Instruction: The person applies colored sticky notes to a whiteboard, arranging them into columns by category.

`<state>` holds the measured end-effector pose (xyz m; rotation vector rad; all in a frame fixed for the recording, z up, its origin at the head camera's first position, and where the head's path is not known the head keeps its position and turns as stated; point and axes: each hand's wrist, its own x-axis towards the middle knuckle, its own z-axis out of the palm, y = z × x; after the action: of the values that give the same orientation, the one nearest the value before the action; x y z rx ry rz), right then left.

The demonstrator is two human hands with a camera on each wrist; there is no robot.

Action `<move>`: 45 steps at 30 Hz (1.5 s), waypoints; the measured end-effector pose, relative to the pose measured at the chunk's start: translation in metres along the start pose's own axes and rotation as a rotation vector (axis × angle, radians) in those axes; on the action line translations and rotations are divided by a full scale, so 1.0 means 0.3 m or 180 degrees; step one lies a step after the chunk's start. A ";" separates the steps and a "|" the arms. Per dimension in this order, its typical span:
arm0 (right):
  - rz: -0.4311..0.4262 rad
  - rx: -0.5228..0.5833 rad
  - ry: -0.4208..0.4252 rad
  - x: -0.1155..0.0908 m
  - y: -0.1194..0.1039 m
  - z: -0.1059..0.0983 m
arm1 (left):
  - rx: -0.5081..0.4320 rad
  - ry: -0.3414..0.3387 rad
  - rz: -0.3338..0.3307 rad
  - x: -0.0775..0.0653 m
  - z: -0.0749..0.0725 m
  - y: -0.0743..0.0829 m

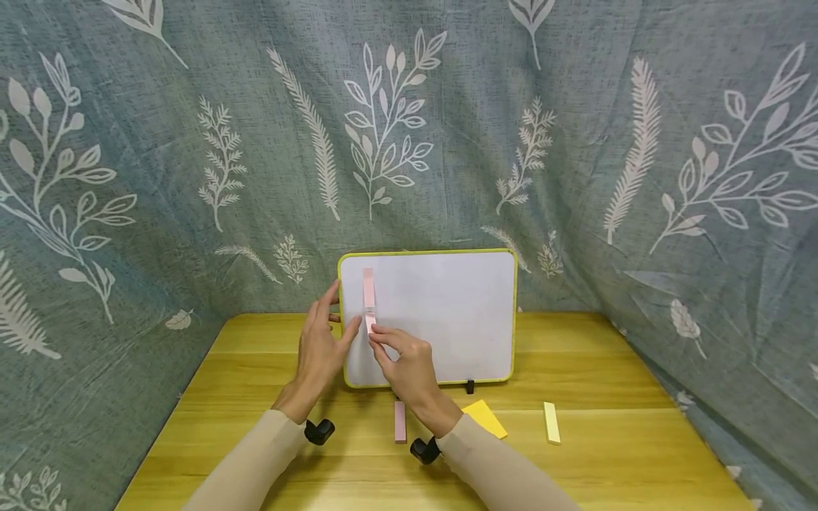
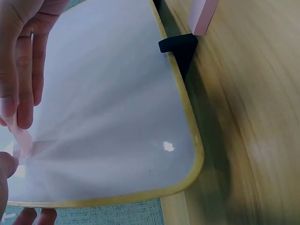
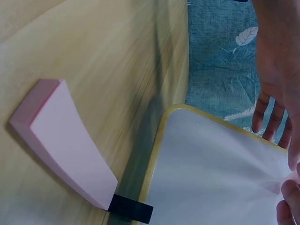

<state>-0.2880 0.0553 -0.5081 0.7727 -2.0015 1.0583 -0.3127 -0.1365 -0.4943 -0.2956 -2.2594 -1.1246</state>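
Note:
A whiteboard [image 1: 441,319] with a yellow frame stands upright on the table. My left hand [image 1: 319,351] grips its left edge, thumb on the front and fingers behind. Between the thumb and fingertips of my right hand [image 1: 409,365] is the lower end of a pink sticky note strip [image 1: 370,323], which lies against the board near the left thumb. Directly above it, another pink strip [image 1: 368,287] is stuck to the board. In the left wrist view the pinched strip [image 2: 22,138] bends outward from the white surface.
A pink sticky note pad [image 1: 400,422] lies in front of the board, near a black stand foot [image 1: 470,387]. Yellow square notes [image 1: 486,419] lie partly behind the right forearm. Farther right is a pale yellow strip pad [image 1: 552,423]. A patterned cloth [image 1: 460,142] hangs behind the table.

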 end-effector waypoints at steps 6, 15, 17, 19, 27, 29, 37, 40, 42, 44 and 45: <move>-0.0027 -0.0069 0.0010 -0.003 0.006 0.012 | 0.0024 0.0019 0.0034 0.010 0.010 0.002; 0.0009 -0.0108 -0.0058 -0.008 0.017 0.022 | 0.0071 0.0080 0.0074 0.019 0.027 0.001; 0.0005 -0.0110 -0.0065 -0.009 0.019 0.023 | 0.0067 0.0076 0.0055 0.022 0.031 0.004; -0.0007 -0.0103 -0.0067 -0.010 0.023 0.025 | 0.0082 0.0078 0.0050 0.024 0.035 0.006; 0.0014 -0.0128 -0.0136 -0.010 0.026 0.027 | 0.0204 0.0146 0.0012 0.037 0.047 0.011; 0.0012 -0.0138 -0.0134 -0.009 0.027 0.028 | 0.0218 0.0150 -0.0023 0.042 0.049 0.015; 0.0001 -0.0125 -0.0153 -0.005 0.025 0.027 | 0.0315 0.0144 -0.0287 0.062 0.060 0.024; 0.0015 -0.0143 -0.0188 -0.004 0.025 0.026 | 0.0306 0.0175 -0.0324 0.067 0.064 0.026; 0.0024 -0.0154 -0.0200 -0.004 0.025 0.026 | 0.0286 0.0196 -0.0335 0.070 0.066 0.027; 0.0028 -0.0168 -0.0203 -0.004 0.025 0.027 | 0.0252 0.0200 -0.0341 0.072 0.067 0.029; 0.0028 -0.0174 -0.0201 -0.004 0.024 0.026 | 0.0238 0.0201 -0.0343 0.073 0.067 0.030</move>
<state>-0.2955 0.0522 -0.5151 0.7779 -2.0802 0.9912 -0.3345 -0.1165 -0.4848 -0.1081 -2.2783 -1.0849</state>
